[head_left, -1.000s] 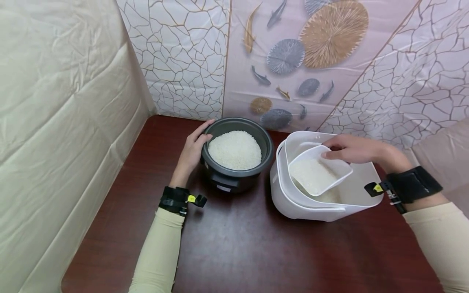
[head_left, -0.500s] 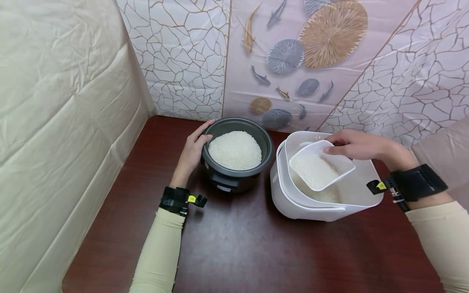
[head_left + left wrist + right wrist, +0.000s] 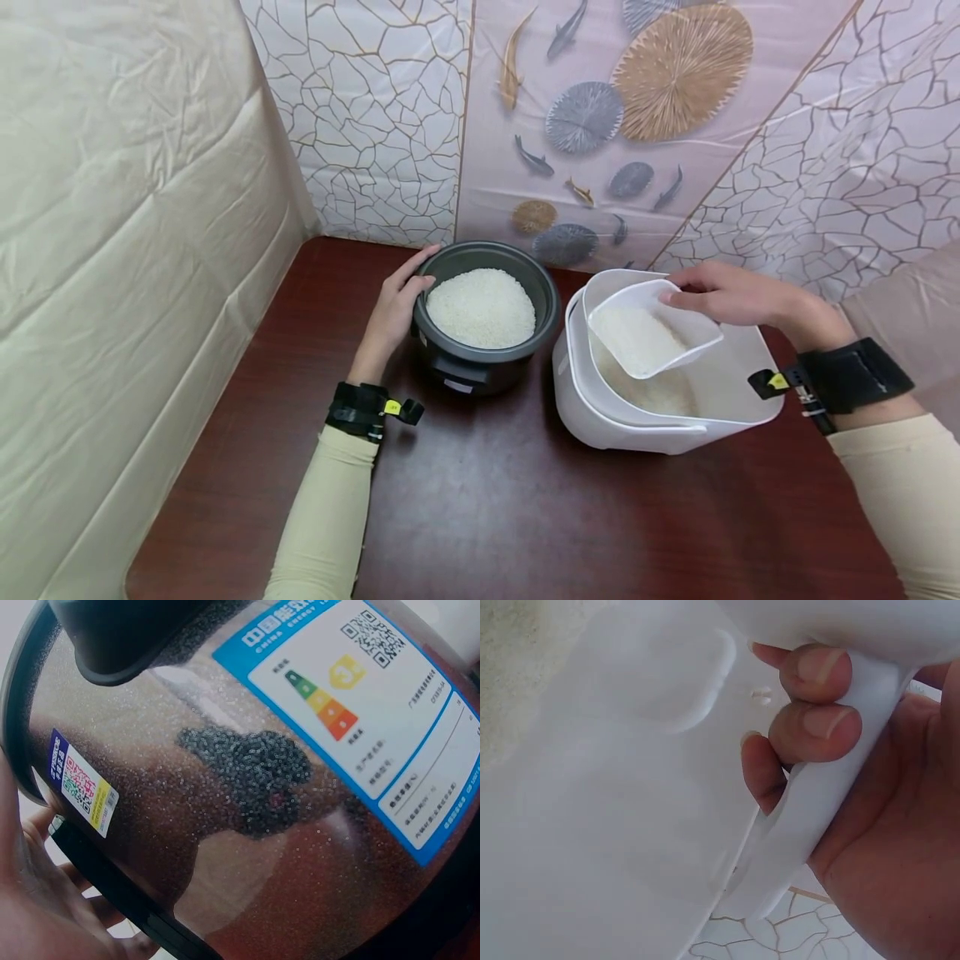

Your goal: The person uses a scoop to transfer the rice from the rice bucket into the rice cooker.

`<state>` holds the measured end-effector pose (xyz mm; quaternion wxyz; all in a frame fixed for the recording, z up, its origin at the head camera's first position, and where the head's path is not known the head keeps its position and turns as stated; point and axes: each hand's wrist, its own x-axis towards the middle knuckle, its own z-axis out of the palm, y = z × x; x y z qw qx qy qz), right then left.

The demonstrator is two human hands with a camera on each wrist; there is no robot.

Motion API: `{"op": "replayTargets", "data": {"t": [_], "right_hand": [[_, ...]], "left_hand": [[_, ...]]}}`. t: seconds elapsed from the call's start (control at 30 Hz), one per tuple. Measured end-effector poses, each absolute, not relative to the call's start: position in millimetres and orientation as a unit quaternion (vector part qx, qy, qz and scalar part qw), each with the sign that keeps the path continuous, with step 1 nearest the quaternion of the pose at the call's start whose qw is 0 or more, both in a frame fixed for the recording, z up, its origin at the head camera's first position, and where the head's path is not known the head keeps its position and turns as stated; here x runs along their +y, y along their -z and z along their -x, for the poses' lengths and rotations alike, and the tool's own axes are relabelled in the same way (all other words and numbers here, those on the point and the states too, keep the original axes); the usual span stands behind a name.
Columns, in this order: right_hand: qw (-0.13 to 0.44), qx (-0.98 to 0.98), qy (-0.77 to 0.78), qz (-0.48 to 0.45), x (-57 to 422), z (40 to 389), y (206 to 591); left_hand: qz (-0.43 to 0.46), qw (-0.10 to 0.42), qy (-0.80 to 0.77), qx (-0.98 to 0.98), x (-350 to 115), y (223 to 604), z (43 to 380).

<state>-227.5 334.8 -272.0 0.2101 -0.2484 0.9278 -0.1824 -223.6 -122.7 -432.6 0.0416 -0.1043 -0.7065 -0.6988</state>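
Observation:
In the head view, my left hand (image 3: 393,308) holds the left rim of a dark rice cooker (image 3: 459,367), with the thumb over the edge. White rice (image 3: 482,308) is heaped inside it. The left wrist view shows fingers against the cooker's glossy side, which bears an energy label (image 3: 360,705). My right hand (image 3: 731,296) grips the handle of a white scoop (image 3: 690,327), seen close in the right wrist view as a handle (image 3: 832,757) with fingers curled round it. Rice fills part of the scoop, tilted over the white rice bin (image 3: 630,433). More rice (image 3: 667,396) lies in the bin.
Both containers stand on a dark red wooden table (image 3: 525,517), the bin right of the cooker. A patterned wall covering (image 3: 375,125) rises behind them. Pale cloth (image 3: 150,250) hangs along the left side.
The scoop with its rice has risen a little inside the bin's opening, uncovering more rice below. My right hand moved up slightly with it. My left hand and the cooker stayed put.

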Motion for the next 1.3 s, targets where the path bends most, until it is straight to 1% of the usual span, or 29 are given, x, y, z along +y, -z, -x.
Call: {"op": "replayTargets", "data": {"t": [0.2, 0.47, 0.63, 0.83, 1.03, 1.3], "right_hand": [[0.181, 0.936, 0.185, 0.239, 324.5, 229.7, 263.3], [0.123, 0.953, 0.156, 0.228, 305.4, 234.7, 257.3], [0.108, 0.957, 0.15, 0.222, 286.8, 236.3, 252.8], [0.063, 0.965, 0.134, 0.215, 257.6, 236.5, 253.5], [0.061, 0.969, 0.131, 0.202, 235.1, 238.5, 248.9], [0.066, 0.968, 0.13, 0.204, 218.0, 247.4, 245.0]], "left_hand": [[0.102, 0.041, 0.698, -0.707, -123.6, 434.2, 224.1], [0.104, 0.043, 0.689, -0.716, -123.6, 435.8, 224.7], [0.102, 0.044, 0.692, -0.714, -124.2, 435.4, 224.5], [0.103, 0.042, 0.694, -0.711, -123.8, 434.6, 225.1], [0.107, 0.041, 0.695, -0.709, -125.3, 434.1, 225.4], [0.107, 0.033, 0.697, -0.708, -125.7, 433.5, 225.0]]}}
